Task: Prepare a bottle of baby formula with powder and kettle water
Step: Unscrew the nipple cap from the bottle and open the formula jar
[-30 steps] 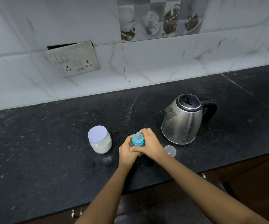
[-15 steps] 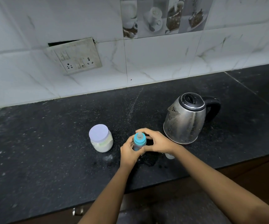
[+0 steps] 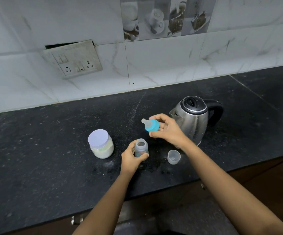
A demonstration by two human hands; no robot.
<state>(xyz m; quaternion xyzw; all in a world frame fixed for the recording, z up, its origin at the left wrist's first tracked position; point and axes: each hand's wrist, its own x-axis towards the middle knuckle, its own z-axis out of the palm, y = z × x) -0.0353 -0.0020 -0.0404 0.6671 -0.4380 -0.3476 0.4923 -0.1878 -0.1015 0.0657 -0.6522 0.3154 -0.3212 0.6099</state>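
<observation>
**On the black desk (image 3: pixel 35 167), a bottle comes open**

The baby bottle (image 3: pixel 141 147) stands upright near the desk's front edge, its mouth bare, my left hand (image 3: pixel 130 159) wrapped round its body. Half a second ago the blue teat collar (image 3: pixel 151 126) was still on it. Now my right hand (image 3: pixel 168 130) pinches the collar, lifted clear above and to the right. That, I judge, opens the way for filling. The lidded powder jar (image 3: pixel 101 144) waits just left, the steel kettle (image 3: pixel 193 119) behind on the right, a small clear cap (image 3: pixel 174 156) close by.
</observation>
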